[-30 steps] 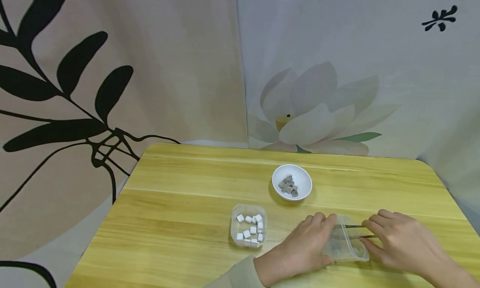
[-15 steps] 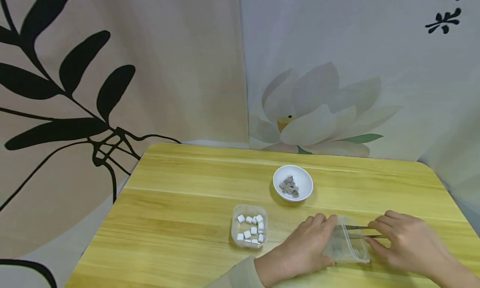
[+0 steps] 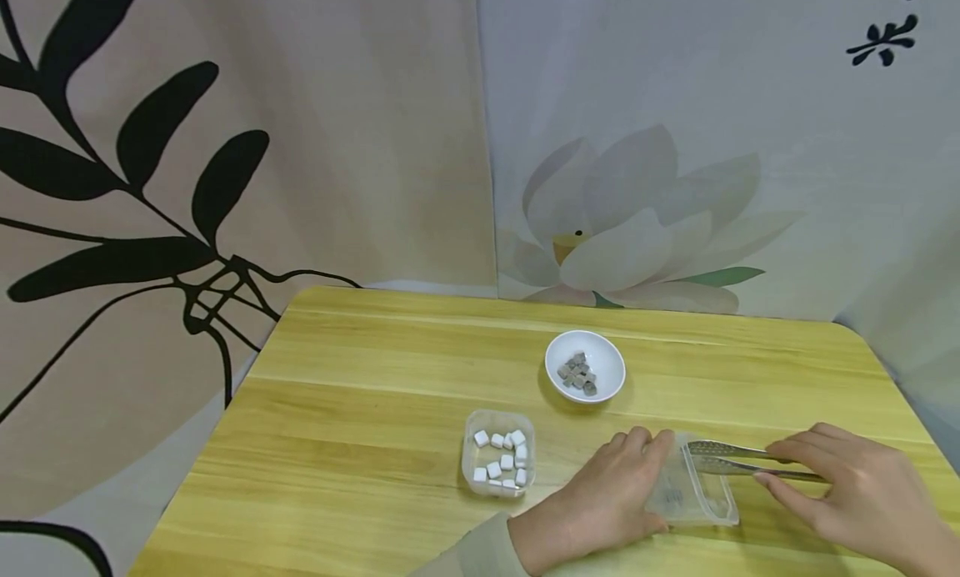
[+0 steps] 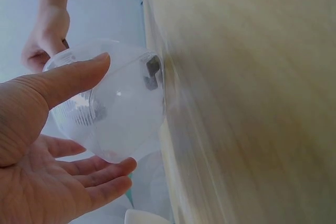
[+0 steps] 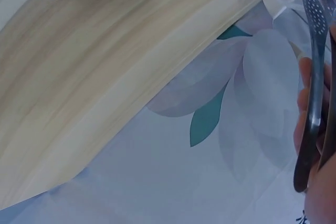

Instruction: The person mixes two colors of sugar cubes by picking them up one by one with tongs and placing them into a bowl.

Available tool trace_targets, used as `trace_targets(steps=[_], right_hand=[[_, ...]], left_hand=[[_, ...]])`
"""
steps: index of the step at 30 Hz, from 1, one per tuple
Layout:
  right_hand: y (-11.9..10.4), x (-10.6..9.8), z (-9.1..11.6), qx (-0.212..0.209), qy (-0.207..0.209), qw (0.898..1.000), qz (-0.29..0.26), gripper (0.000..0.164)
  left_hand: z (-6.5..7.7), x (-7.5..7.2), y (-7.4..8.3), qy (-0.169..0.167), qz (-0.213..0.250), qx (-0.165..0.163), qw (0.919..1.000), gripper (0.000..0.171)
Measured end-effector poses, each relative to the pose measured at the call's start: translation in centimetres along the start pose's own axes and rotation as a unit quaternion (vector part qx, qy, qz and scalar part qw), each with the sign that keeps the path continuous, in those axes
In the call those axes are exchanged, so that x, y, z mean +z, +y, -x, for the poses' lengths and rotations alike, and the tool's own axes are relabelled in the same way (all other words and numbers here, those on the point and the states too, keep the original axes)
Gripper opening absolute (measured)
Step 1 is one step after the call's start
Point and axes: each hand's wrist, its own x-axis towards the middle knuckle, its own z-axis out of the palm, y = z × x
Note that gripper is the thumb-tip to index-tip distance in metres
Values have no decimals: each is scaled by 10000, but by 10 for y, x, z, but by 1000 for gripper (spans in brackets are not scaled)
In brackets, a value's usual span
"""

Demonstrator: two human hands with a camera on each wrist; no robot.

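Note:
A clear plastic container [image 3: 675,495] is tipped onto its side on the table, its mouth facing right. My left hand [image 3: 600,492] grips it from the left, thumb and fingers spread round its wall. Through the plastic, a few small dark grey cubes [image 4: 151,72] show in the left wrist view. With thumb and fingers, my right hand [image 3: 862,489] holds metal tongs [image 3: 723,450] level, tips at the container's mouth. Nothing shows between the tips. In the right wrist view, the tongs' perforated end [image 5: 315,11] appears at the upper right.
Left of the hands stands a clear box [image 3: 472,420] with several white cubes [image 3: 507,461]. Farther back is a white bowl [image 3: 607,358] holding several grey cubes [image 3: 579,375]. The wooden table [image 3: 360,410] meets printed curtains [image 3: 390,127] behind.
The right hand has drawn the tongs rightward, partly out of the container, and their perforated tips now show at its mouth. The left hand and container stay in place.

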Motion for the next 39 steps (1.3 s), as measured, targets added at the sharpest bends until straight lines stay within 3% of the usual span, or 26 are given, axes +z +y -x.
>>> trace_targets(steps=[7, 19, 28, 32, 35, 39], right_hand=[[9, -5, 3, 189, 346, 9984, -400, 57], [17, -9, -7, 786, 530, 9936, -621, 60], [24, 12, -36, 670, 1040, 9877, -957, 64], [26, 24, -54, 678, 1041, 9866, -1059, 62], [25, 32, -66, 792, 986, 9853, -1152, 53], [23, 40, -78, 884, 719, 9879, -1052, 28]], left_hand=[[0, 0, 0, 26, -35, -3, 10000, 99], [0, -1, 0, -16, -18, -42, 10000, 102], [-1, -3, 1, -17, 18, -66, 10000, 102], [-2, -4, 1, 6, 20, -67, 10000, 102], [-2, -4, 1, 12, 17, -36, 10000, 103], [-1, -5, 2, -2, 48, 16, 10000, 103]])
